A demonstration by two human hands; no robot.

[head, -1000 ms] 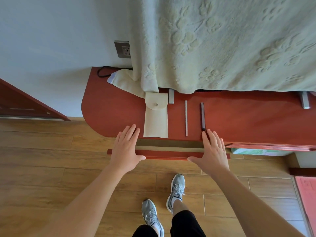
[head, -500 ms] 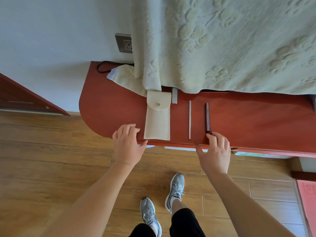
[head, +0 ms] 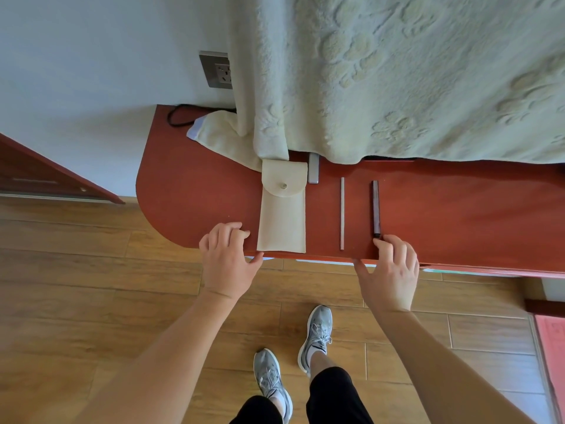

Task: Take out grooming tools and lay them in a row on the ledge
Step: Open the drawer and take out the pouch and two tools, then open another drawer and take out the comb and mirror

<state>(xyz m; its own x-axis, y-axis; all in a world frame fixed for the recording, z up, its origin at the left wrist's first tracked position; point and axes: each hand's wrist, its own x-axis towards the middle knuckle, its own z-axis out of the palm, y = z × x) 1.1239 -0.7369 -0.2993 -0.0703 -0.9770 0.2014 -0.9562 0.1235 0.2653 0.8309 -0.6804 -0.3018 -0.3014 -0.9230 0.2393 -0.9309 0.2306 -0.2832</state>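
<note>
L hand (head: pixel 227 258), lower ctr-left of frame, grips the front edge of the red-brown ledge (head: pixel 195 194): fingers bent on top, thumb vs. the front face, just beside the btm-left corner of the cream pouch (head: pixel 282 215). R hand (head: pixel 389 270), lower ctr-right, holds the same edge likewise, fingers bent on top, thumb stretched left along the front. Its index tip sits at the near end of the dark tool (head: pixel 375 208); can't tell if touching. Pouch lies flat mid-frame, flap snapped down, long side running front to back. To its right a thin grey file (head: pixel 342 214), then the dark tool, both parallel w/ the pouch and apart from each other. A silver tool (head: pixel 313 168) lies just beside the pouch's upper-right corner, far end under the pale blanket (head: pixel 397 71) hanging over the upper right. Wall socket (head: pixel 217 70) upper ctr-left, black cable (head: pixel 175 116) below it.
</note>
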